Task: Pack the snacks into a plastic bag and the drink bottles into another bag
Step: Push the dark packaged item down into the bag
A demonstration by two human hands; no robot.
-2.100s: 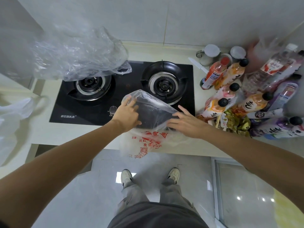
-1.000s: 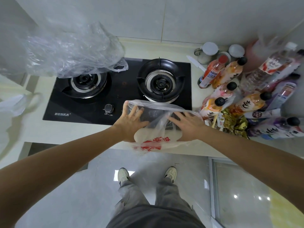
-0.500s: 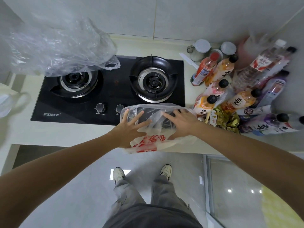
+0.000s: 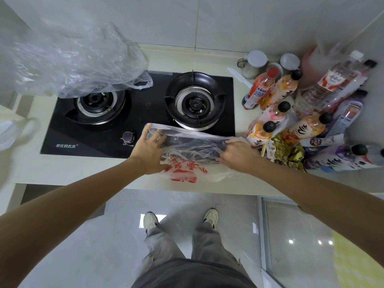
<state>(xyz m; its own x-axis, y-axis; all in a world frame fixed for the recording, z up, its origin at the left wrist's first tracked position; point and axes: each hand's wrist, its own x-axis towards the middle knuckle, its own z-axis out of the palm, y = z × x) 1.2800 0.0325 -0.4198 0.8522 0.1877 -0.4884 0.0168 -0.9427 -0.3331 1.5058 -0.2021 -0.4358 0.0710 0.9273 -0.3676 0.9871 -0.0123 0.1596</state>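
I see a clear plastic bag [image 4: 187, 161] printed with red characters lying on a pale cream surface [image 4: 83, 169]. The stove [image 4: 137, 113] is glossy black with white lettering at its front left corner and silver burner rings. A second bag [image 4: 72, 61], crumpled at the back left, is colourless and see-through. The drink bottles [image 4: 291, 113] show orange and pinkish liquid under black caps, with white labels carrying bold black strokes; one has a red cap. Others to the right are purple. The snacks [image 4: 288, 151] are wrapped in shiny gold. The wall tiles are pale grey-white.
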